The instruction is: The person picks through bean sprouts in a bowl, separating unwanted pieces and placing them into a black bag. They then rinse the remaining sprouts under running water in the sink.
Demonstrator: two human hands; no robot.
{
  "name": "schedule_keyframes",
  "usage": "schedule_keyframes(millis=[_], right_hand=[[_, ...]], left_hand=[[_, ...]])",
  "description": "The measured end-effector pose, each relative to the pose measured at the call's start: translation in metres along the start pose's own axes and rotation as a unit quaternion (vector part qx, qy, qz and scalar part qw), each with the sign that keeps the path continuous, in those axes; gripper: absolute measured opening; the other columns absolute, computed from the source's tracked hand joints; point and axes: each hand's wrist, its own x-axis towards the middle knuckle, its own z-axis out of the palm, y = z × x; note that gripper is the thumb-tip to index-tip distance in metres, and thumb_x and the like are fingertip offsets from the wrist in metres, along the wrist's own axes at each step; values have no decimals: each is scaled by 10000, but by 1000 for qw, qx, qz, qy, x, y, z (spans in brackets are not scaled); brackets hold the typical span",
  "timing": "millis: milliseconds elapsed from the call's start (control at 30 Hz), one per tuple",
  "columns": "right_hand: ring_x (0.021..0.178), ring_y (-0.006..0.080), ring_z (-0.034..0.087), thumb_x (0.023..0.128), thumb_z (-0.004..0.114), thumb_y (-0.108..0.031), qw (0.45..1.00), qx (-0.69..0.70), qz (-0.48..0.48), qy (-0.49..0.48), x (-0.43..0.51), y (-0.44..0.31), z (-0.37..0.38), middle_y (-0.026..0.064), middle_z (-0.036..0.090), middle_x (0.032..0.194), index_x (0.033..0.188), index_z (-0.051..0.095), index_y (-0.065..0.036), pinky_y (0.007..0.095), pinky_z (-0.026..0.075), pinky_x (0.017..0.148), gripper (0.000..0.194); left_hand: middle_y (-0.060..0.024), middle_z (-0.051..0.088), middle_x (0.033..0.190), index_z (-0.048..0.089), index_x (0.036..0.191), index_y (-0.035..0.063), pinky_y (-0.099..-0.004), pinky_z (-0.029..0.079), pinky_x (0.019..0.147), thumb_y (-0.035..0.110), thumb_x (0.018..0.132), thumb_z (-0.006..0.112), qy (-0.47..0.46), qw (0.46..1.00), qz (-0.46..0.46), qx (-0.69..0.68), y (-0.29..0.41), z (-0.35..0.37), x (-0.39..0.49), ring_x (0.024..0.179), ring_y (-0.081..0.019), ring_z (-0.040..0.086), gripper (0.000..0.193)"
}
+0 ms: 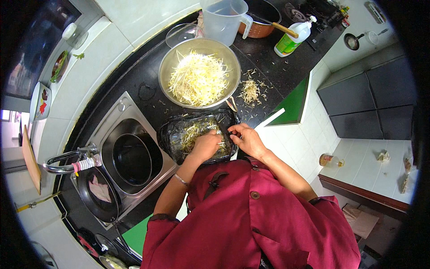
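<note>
A metal mesh strainer [234, 72] heaped with pale bean sprouts [198, 79] stands on the black counter. Closer to me lies a black plastic bag [169, 129], its mouth spread around a layer of greenish bean sprouts [189, 134]. My left hand [207, 144] is over these sprouts, fingers curled down among them; whether they grip any is hidden. At the bag's right edge is my right hand [247, 137], thumb and forefinger close together near a dark bit; a hold on it is unclear. A small pile of brownish sprout scraps [250, 91] lies right of the strainer.
Left is a steel sink [129, 101] with a dark pot [131, 159], a faucet [72, 166] and a frying pan [114, 205]. Behind the strainer stand a plastic jug [221, 25], a pot [260, 32] with a wooden-handled utensil across it, and a pump bottle [288, 43].
</note>
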Motion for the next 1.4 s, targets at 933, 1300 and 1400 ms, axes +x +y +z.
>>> schedule_keyframes(millis=[933,1300,1400], right_hand=[[633,66,539,868,599,-152,983,174,2,-55,61,-41,-12,26,609,692,863,613,1,257,466,603,153],[818,263,646,811,619,-65,990,50,-95,-95,53,-57,-10,151,642,868,922,653,-26,337,507,720,122],[806,292,622,789,635,-60,981,50,-148,-117,39,-52,0,120,625,840,914,651,-52,354,503,711,125]], left_hand=[[-73,648,906,572,1034,18,-185,449,530,131,897,575,-27,697,-141,-702,-19,-38,-42,769,-110,626,177],[-154,646,969,547,1103,-35,-282,527,722,104,928,498,13,637,-105,-764,-23,-32,-42,866,-223,654,228],[-159,638,994,543,1102,-39,-309,537,756,109,934,491,25,628,-98,-772,-24,-31,-40,884,-235,651,230]])
